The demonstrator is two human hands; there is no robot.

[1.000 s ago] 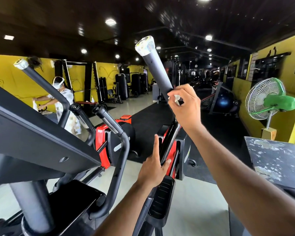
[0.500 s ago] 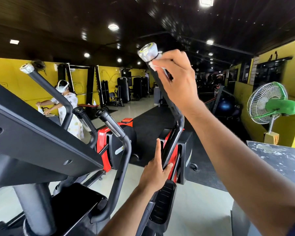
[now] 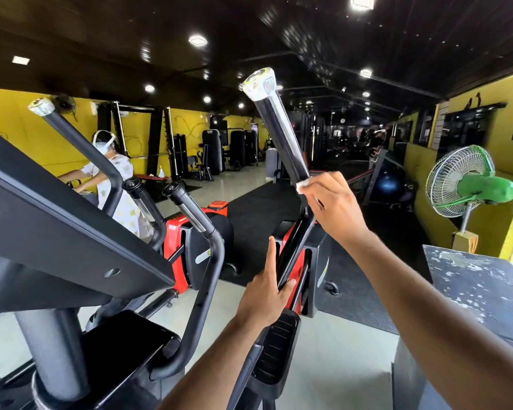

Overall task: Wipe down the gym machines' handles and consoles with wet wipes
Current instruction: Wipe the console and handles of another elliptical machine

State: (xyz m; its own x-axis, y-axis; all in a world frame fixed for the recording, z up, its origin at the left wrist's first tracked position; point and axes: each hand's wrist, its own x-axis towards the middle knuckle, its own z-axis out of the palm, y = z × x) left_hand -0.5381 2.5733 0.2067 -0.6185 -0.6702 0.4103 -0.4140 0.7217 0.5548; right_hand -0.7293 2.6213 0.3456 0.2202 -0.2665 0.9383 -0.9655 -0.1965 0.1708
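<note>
- Two hands on one machine — the right-side moving handle [image 3: 282,137] of the elliptical, running from 6 o'clock up toward 12
- right hand [image 3: 335,208] wrapped around the lower end of the handle's grip, fingers curled, clamping a white wet wipe [image 3: 304,184] against the tube; only a corner of the wipe shows at the hand's upper-left edge
- left hand [image 3: 264,294] lower down at 6 o'clock, on the black arm [image 3: 293,253] below the grip: fingers straight and pointing up along its left side, thumb across the front — bracing, not clenched
- grip above the right hand is bare and glossy, capped by a pale end plug [image 3: 258,82] at 12 o'clock
- second moving handle [image 3: 80,146] at 10 o'clock, console underside [image 3: 71,220] at 9 o'clock
- green fan [image 3: 471,184] at 3 o'clock, well apart from the handle
- another person [image 3: 113,176] at 10 o'clock behind the left handle, at another machine
</note>
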